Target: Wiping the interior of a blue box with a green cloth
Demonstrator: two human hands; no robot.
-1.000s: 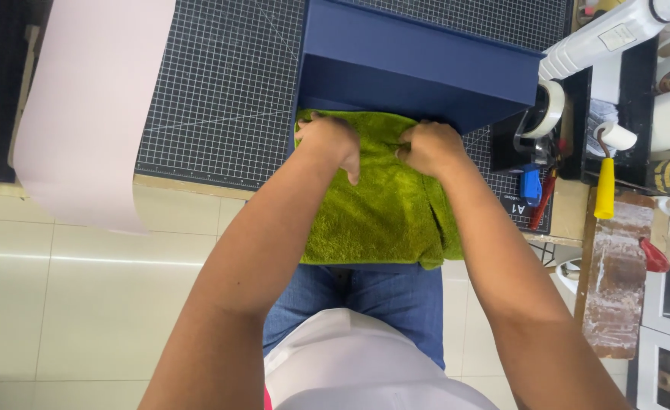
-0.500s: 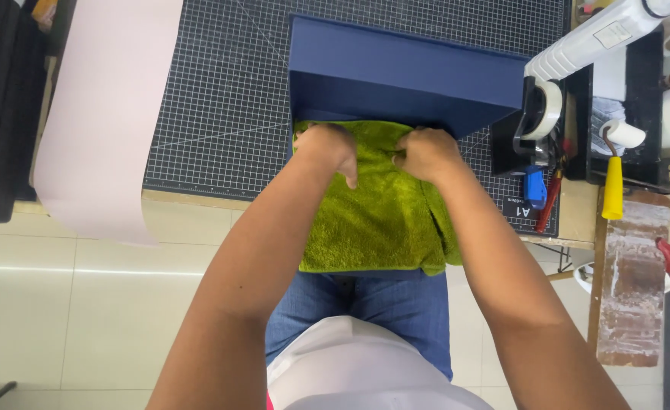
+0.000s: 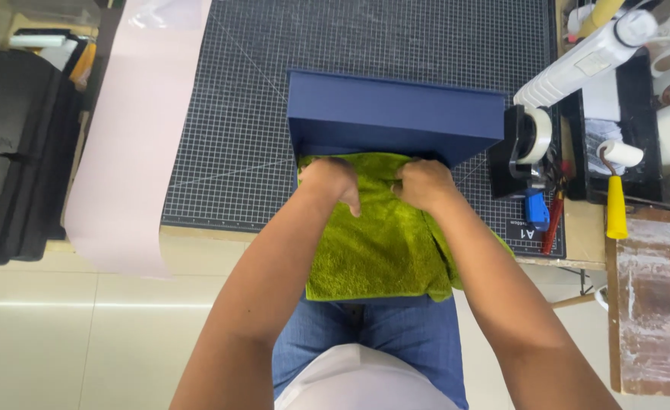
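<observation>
Seen from above, a seated person's left hand and right hand sit side by side, fingers curled tight into a bunched fold of a green towel. The towel's far edge lies against the open front of a dark blue box, which stands on a gridded cutting mat, and the rest drapes over the table edge onto the person's lap, apparently pinched so the cloth can be worked at the box. A pale pink sheet hangs off the mat's left side, and a tape dispenser stands just right of the box.
</observation>
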